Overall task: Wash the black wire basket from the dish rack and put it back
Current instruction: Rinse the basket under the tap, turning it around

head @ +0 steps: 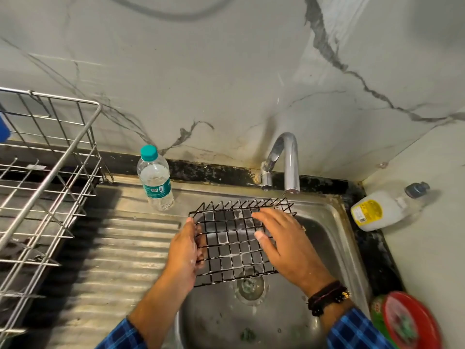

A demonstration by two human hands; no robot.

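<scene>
Black wire basket (227, 244), square-grid mesh with upturned zigzag rim: held tilted over the basin of the stainless steel sink (334, 222), below the spout of the curved chrome tap (286, 157).

Left hand (186, 250): grasps the basket's left edge, fingers (198, 259) curled round the wire.

Right hand (284, 244): laid flat on the mesh, fingers (268, 215) straight and spread, grasping nothing. Dark beaded bracelet (327, 295) at the wrist, above a blue checked sleeve (357, 331).

Silver wire dish rack (50, 172): far left, on the ribbed steel drainboard (120, 248).

Clear plastic bottle with teal cap (156, 180): upright behind the drainboard.

White plastic bottle with yellow label (382, 212): lying on its side on the tabletop right of the sink.

Red round lid (407, 321): bottom right, blurred.
</scene>
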